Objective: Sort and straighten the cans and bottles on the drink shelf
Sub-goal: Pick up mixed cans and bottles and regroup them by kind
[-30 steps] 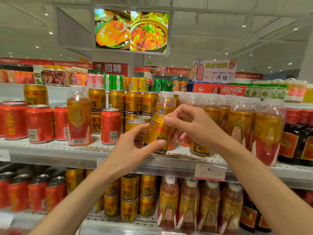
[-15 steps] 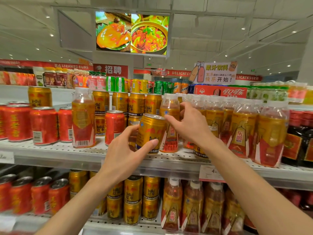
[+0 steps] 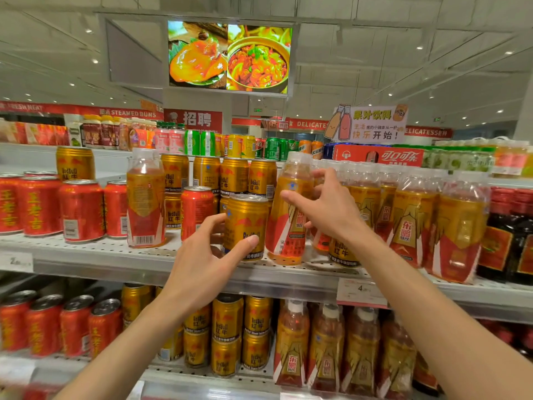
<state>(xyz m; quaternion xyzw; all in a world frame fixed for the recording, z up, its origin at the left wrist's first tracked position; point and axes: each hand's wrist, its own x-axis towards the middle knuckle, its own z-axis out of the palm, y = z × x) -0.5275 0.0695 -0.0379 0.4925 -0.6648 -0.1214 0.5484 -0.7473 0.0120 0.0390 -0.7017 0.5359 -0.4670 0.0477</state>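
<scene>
The gold can [image 3: 245, 226] stands upright at the front of the middle shelf [image 3: 86, 256], its long axis vertical and its silver lid up, with "Red Bull" lettering running down the side that faces the camera. The left hand [image 3: 202, 261] grips it low down: the thumb lies across the lower front and the curled fingers reach round its left side. Touching the can on its right is a plastic bottle [image 3: 288, 215] of amber drink, also upright, tilted slightly left at the neck, with a gold and red label carrying Chinese characters. The right hand [image 3: 326, 209] hovers in front of this bottle with the forefinger stretched out to the left and the other fingers loosely bent; whether any of them touch it is hard to tell.

Behind the can, more gold Red Bull cans [image 3: 234, 176] are stacked 2 high. Left of them stand red cans [image 3: 82, 210] with yellow Chinese writing, and 1 stray amber bottle [image 3: 145, 197] with its barcode facing out. A row of matching bottles [image 3: 412, 220] fills the right side, followed by dark bottles [image 3: 507, 241] cut off by the frame edge. A gold can [image 3: 341, 252] is mostly hidden behind the right wrist.

A price tag [image 3: 360, 290] on the shelf edge shows a "4"; the rest is blurred. Overhead, signs read "STEAMED BUNS" [image 3: 131, 113] and "DELICATESSEN" [image 3: 428, 131].
</scene>
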